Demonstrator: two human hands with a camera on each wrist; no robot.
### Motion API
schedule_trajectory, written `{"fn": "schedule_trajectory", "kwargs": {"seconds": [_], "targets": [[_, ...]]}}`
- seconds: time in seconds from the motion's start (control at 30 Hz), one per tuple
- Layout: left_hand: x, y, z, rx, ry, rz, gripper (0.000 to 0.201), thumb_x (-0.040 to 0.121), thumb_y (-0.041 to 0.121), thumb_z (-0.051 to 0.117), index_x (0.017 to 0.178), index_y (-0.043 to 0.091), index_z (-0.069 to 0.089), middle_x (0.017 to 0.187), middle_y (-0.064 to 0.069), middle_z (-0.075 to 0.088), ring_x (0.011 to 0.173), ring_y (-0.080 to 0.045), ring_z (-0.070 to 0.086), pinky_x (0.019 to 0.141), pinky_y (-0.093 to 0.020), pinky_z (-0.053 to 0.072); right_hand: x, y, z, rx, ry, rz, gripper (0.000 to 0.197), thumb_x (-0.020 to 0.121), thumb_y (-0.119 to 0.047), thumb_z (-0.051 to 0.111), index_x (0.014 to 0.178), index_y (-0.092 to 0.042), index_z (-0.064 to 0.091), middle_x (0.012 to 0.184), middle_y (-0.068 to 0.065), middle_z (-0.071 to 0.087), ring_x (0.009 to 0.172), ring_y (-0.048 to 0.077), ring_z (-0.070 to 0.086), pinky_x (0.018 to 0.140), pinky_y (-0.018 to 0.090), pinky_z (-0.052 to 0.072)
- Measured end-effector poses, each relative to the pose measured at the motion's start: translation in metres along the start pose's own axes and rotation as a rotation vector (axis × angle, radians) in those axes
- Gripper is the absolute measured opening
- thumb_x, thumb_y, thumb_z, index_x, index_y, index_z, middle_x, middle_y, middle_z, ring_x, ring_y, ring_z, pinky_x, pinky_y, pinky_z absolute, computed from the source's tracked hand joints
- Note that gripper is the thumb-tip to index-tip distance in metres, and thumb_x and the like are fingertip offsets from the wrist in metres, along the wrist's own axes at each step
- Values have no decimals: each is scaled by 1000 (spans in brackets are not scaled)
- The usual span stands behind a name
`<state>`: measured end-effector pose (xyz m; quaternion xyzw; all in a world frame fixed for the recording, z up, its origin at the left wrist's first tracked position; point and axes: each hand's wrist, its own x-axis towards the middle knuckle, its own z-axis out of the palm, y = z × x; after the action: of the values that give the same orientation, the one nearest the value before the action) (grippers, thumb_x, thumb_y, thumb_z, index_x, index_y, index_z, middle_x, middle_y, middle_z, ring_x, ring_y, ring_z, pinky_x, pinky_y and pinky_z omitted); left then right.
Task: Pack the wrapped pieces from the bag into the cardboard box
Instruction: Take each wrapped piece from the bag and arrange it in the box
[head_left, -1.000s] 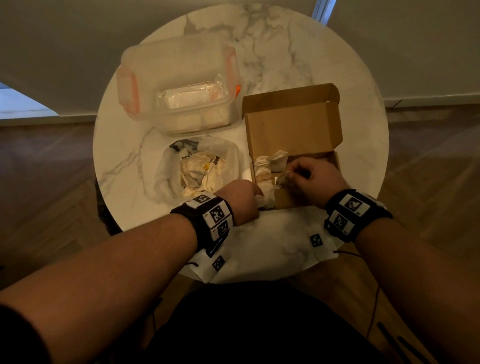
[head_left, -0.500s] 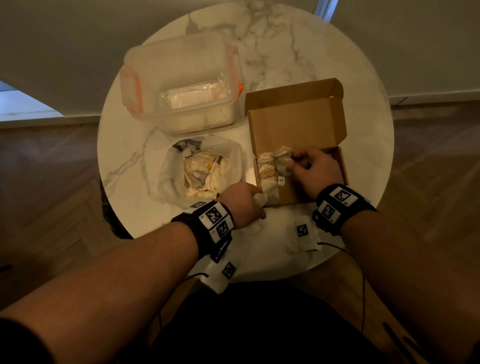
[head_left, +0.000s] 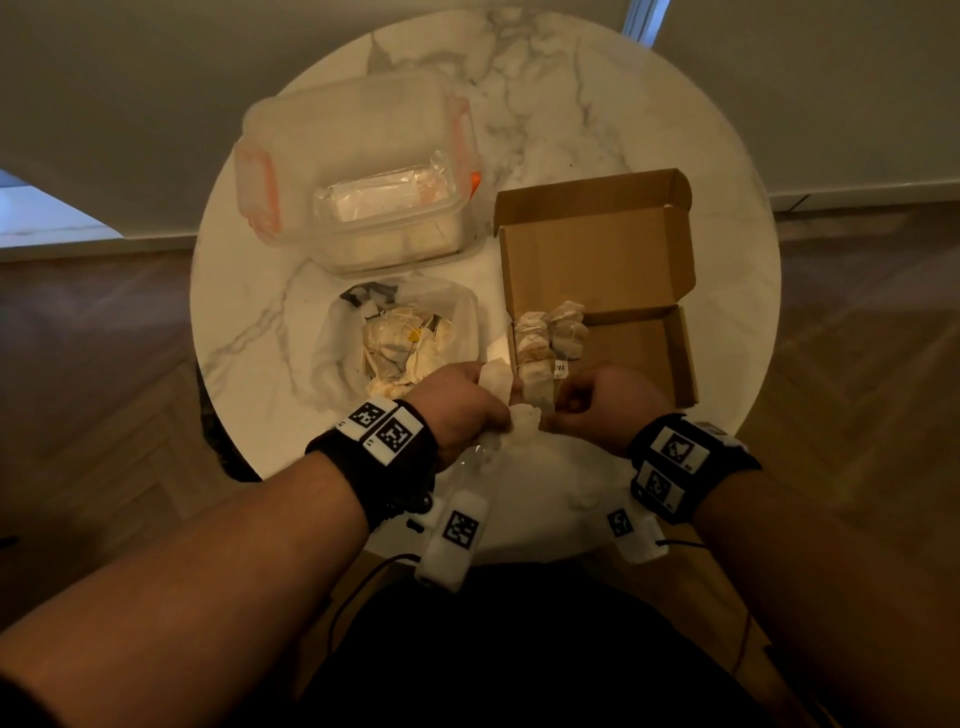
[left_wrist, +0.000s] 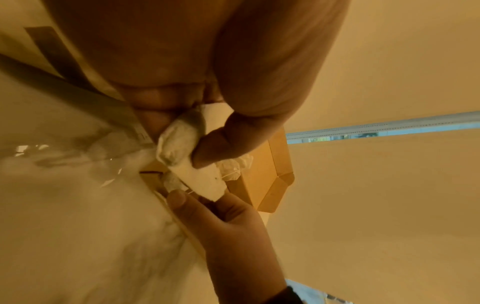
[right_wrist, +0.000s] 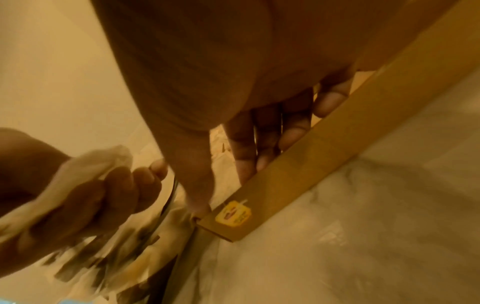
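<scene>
The open cardboard box lies right of centre on the marble table, with several wrapped pieces lined along its left side. A clear bag to its left holds more wrapped pieces. My left hand pinches a white wrapped piece between thumb and fingers, just off the box's front left corner. My right hand is at that same corner. Its fingers lie fairly straight behind the box's front wall, with the thumb at the corner. A yellow tag hangs over that wall.
A lidded clear plastic container with orange clips stands behind the bag. The round marble table has its front edge close under my wrists. Wooden floor surrounds it, and a wall rises behind.
My right hand has drawn back from the pieces deeper in the box to its front left corner. My left hand has risen slightly and turned toward it, still holding the white piece.
</scene>
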<state>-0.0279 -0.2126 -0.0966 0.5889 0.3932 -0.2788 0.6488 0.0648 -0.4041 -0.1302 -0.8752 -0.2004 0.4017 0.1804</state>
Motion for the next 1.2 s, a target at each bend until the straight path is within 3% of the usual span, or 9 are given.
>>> {"fn": "schedule_trajectory", "kwargs": {"seconds": [0.2,0.37,0.5,0.63,0.77,0.87,1.0,1.1,1.2], "targets": [[-1,4,7,412,52,97,37,68,21,80,105,24,74,102,-8,75,96,-29,72,84,-51,62,2,1,5,98,65,18,6,91,-35,71,89,-31,76,86,-9,71,83,10,65,74,29,54],[-1,7,9,653,63,167,31,84,12,74,115,16,71,104,-8,72,95,-27,70,83,-48,62,-2,2,-2,266,93,-7,4,90,-27,71,90,-26,75,86,-8,70,84,8,64,67,24,46],[-2,7,13,801,38,177,36,86,11,68,120,23,70,108,-1,72,96,-20,68,83,-39,61,1,1,-18,290,208,-18,9,93,-26,66,86,-24,71,84,-3,71,81,12,66,70,29,55],[0,6,16,860,41,168,42,88,9,66,127,25,68,109,3,70,95,-17,66,73,-30,57,15,-2,-32,289,326,18,8,93,-34,67,89,-28,71,82,-8,68,78,7,63,61,21,43],[0,5,17,855,37,158,41,87,7,64,125,23,69,109,0,71,97,-19,68,79,-37,62,28,-3,-35,348,424,73,12,93,-35,68,103,-29,73,92,-8,69,83,9,62,67,21,44],[2,4,17,891,38,170,40,88,9,64,125,22,69,114,-2,71,104,-23,67,88,-41,60,28,4,-29,343,489,124,18,90,-23,65,106,-24,73,94,-7,71,89,13,65,80,26,51],[4,3,16,896,34,165,44,89,9,63,131,23,67,120,-4,70,109,-25,66,93,-42,58,26,14,-14,323,445,164,25,85,-22,71,110,-23,72,90,-5,71,92,17,66,89,34,54],[4,4,16,894,30,166,45,89,8,63,131,23,66,120,-4,70,109,-24,66,93,-41,58,32,12,-11,304,394,161,28,86,-33,77,112,-22,72,86,-7,68,90,16,64,87,34,53],[4,5,15,882,13,175,45,90,5,61,131,22,66,119,-5,70,107,-24,67,92,-41,59,41,12,-10,229,379,161,18,88,-39,75,101,-27,73,84,-8,67,86,17,63,80,32,54]]}}
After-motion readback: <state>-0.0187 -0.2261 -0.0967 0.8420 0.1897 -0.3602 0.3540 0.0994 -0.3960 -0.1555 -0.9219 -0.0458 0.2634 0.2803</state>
